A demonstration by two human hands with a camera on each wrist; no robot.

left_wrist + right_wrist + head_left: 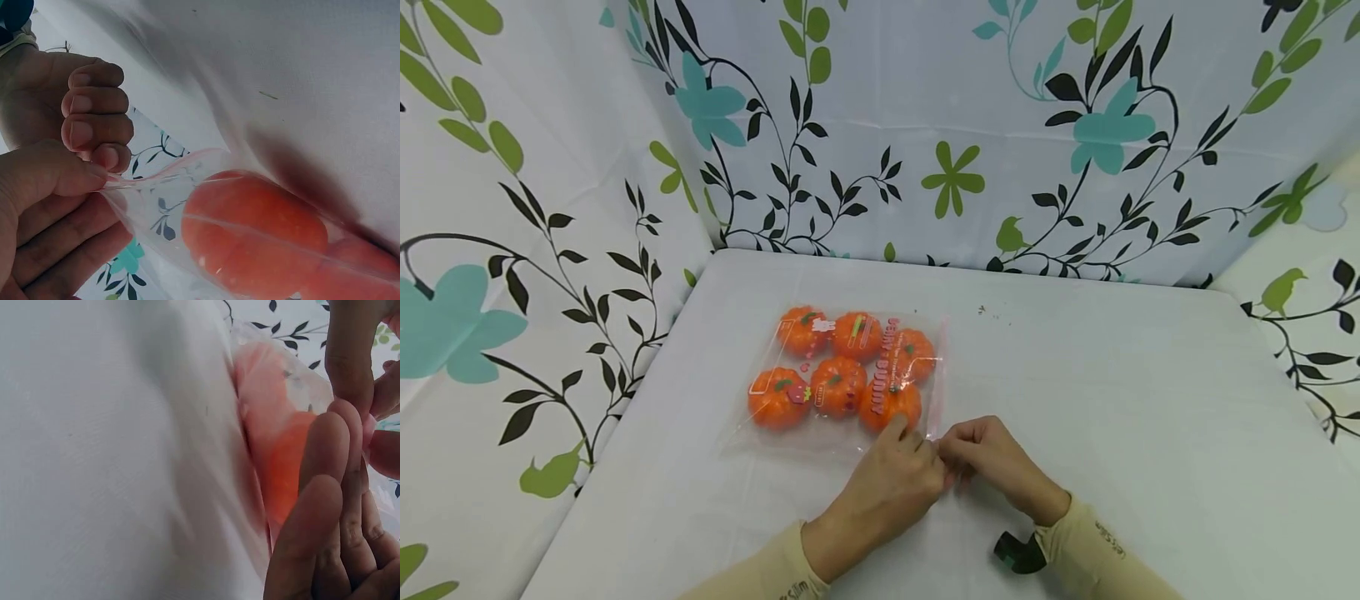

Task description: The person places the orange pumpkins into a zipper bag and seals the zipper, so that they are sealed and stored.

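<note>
A clear plastic zip bag (835, 442) with pink print lies on the white table, holding several small orange toy pumpkins (838, 387) with green stems. At the near right corner of the bag, my left hand (891, 479) pinches the pink-edged rim between thumb and fingers. Right beside it, my right hand (988, 458) grips the same corner, its fingertips close against the left ones. In the left wrist view, the film of the bag stretches from the left thumb (50, 175) toward a pumpkin (250, 231). The fingers (325, 444) of the right hand partly cover the bag in the right wrist view.
The white table (1120, 400) extends to the right of the bag. A few tiny dark specks (982, 310) lie toward its back. Patterned curtains (880, 125) enclose the back and both sides. A black device (1020, 552) sits at the right wrist.
</note>
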